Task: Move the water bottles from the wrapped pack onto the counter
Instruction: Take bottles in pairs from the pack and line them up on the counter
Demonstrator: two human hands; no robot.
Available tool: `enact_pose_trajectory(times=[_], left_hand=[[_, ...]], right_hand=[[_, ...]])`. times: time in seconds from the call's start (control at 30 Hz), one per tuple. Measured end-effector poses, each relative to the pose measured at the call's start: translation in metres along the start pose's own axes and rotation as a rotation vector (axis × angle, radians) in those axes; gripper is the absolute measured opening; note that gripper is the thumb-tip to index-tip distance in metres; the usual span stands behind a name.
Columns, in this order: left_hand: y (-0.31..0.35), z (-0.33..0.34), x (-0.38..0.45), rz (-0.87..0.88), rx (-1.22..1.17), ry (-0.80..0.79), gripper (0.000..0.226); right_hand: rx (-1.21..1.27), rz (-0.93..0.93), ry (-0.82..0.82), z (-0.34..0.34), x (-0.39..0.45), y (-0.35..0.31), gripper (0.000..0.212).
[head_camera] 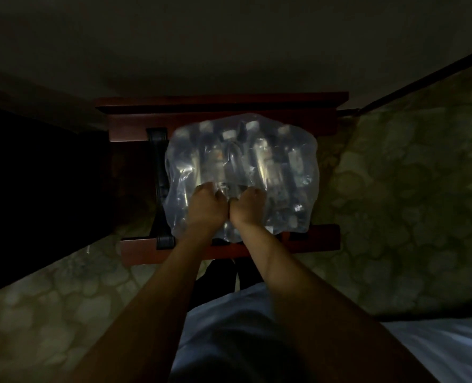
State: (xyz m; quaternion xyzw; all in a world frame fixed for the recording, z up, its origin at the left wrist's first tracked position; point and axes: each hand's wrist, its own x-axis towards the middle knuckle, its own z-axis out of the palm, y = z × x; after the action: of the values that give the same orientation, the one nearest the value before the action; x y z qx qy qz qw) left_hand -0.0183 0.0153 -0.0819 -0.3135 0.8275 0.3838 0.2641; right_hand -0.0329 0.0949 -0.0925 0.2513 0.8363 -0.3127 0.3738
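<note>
Looking down in dim light, you see a patterned carpet (411, 189) spreading around a reddish wooden luggage rack (229, 106) with dark straps (157, 161) along one side. Resting on that rack is the wrapped pack (240, 172), a clear plastic bundle with water bottles (268, 161) lying side by side inside it, caps toward the rack's far rail. Your two forearms reach in from the near rail and meet on the pack's near half. Your left hand (207, 205) is clenched into the plastic film, fingers curled tight on a bunch of wrap. Your right hand (247, 207) presses just beside it, knuckles touching, also closed on the wrap. Between both fists the film puckers. Every bottle sits beyond your hands, inside the film.
</note>
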Motion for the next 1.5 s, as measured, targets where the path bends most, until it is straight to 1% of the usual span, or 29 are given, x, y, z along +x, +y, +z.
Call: enact_pose_trajectory(times=[0.07,0.13,0.17,0.23,0.27,0.37,0.43,0.5,0.53,0.6,0.63,0.7,0.77,0.87,0.9,0.93,1.0,1.07,1.1,1.13,1.2,1.27,1.4,1.5], left_hand=[[-0.001,0.002,0.004,-0.026,0.069,-0.033,0.031],[-0.002,0.005,0.009,-0.098,0.064,-0.090,0.042],[-0.002,0.008,0.011,-0.124,0.039,-0.102,0.043],[0.000,0.013,0.017,-0.185,-0.031,-0.100,0.041],[0.001,0.015,0.020,-0.227,-0.064,-0.091,0.041],[0.002,0.021,0.031,-0.324,-0.105,-0.088,0.046],[0.003,0.026,0.038,-0.390,-0.049,-0.095,0.060],[0.005,0.032,0.042,-0.490,-0.002,-0.077,0.080],[0.007,0.035,0.043,-0.528,0.001,-0.069,0.085],[0.009,0.038,0.047,-0.579,-0.009,-0.069,0.089],[0.008,0.038,0.049,-0.591,-0.002,-0.080,0.087],[0.006,0.037,0.054,-0.598,-0.027,-0.085,0.073],[0.003,0.037,0.056,-0.592,-0.135,-0.072,0.059],[-0.001,0.028,0.052,-0.569,-0.235,-0.056,0.051],[-0.002,0.022,0.051,-0.559,-0.279,-0.061,0.049],[-0.002,0.017,0.051,-0.551,-0.327,-0.077,0.047],[-0.001,0.002,0.052,-0.538,-0.407,-0.136,0.041],[0.000,-0.012,0.047,-0.527,-0.459,-0.218,0.027],[0.000,-0.020,0.044,-0.515,-0.484,-0.260,0.021],[-0.001,-0.026,0.041,-0.502,-0.504,-0.303,0.018],[-0.006,-0.038,0.038,-0.450,-0.520,-0.400,0.022],[-0.010,-0.046,0.034,-0.405,-0.568,-0.452,0.031],[-0.009,-0.060,0.018,-0.475,-0.731,-0.491,0.047],[-0.013,-0.069,0.005,-0.482,-0.741,-0.574,0.049]], right_hand=[[-0.066,-0.011,-0.006,0.002,0.004,0.001,0.054],[-0.140,0.019,-0.020,0.001,0.011,0.000,0.053],[-0.154,0.037,-0.029,0.001,0.017,0.000,0.050],[-0.105,0.070,-0.060,0.001,0.027,0.001,0.040],[-0.052,0.091,-0.073,0.002,0.029,0.002,0.041],[0.030,0.129,-0.099,0.000,0.031,0.011,0.055],[0.042,0.117,-0.122,-0.004,0.037,0.018,0.055],[0.085,0.161,-0.154,-0.009,0.045,0.022,0.055],[0.076,0.179,-0.175,-0.012,0.048,0.023,0.056],[0.022,0.195,-0.229,-0.014,0.055,0.022,0.052],[0.029,0.200,-0.244,-0.015,0.058,0.021,0.049],[0.091,0.243,-0.255,-0.013,0.062,0.017,0.044],[0.084,0.277,-0.284,-0.011,0.063,0.014,0.041],[0.128,0.291,-0.327,-0.008,0.060,0.011,0.056],[0.166,0.295,-0.357,-0.008,0.057,0.010,0.057],[0.214,0.285,-0.382,-0.008,0.053,0.010,0.052],[0.324,0.285,-0.367,-0.010,0.044,0.007,0.035],[0.396,0.327,-0.341,-0.011,0.036,0.003,0.030],[0.403,0.360,-0.342,-0.013,0.032,0.000,0.023],[0.411,0.393,-0.337,-0.015,0.027,-0.004,0.022],[0.439,0.419,-0.299,-0.018,0.018,-0.009,0.025],[0.455,0.407,-0.285,-0.018,0.006,-0.014,0.023],[0.479,0.394,-0.198,-0.022,-0.019,-0.035,0.041],[0.389,0.382,-0.182,-0.031,-0.039,-0.047,0.049]])
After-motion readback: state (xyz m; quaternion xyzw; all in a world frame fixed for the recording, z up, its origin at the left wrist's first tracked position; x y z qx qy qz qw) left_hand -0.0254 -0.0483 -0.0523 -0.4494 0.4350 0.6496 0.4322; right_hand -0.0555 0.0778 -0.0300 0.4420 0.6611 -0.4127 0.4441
